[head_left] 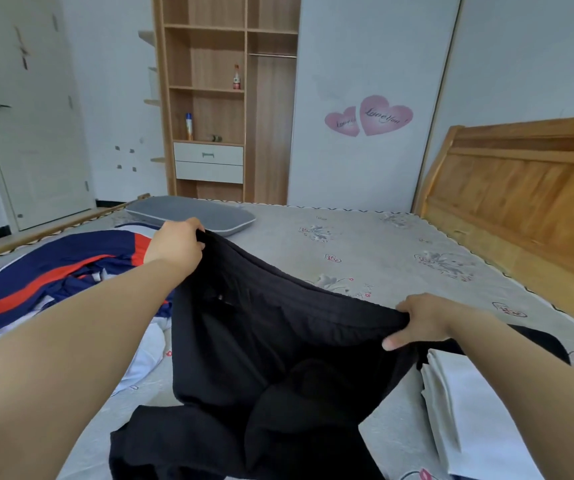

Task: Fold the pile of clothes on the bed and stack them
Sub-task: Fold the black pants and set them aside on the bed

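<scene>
Stretching soft black cloth garment (278, 358) by top edge: left hand (178, 245), right hand (420, 320) each pinching corner; limp, light, sags.

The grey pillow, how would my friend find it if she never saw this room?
Start at the tall wooden wardrobe against the far wall and look down to the bed just in front of it. The grey pillow lies flat near that far edge, behind the left hand. It is plain grey with a pale border, unlike the striped navy, red and white clothes beside it.
</scene>
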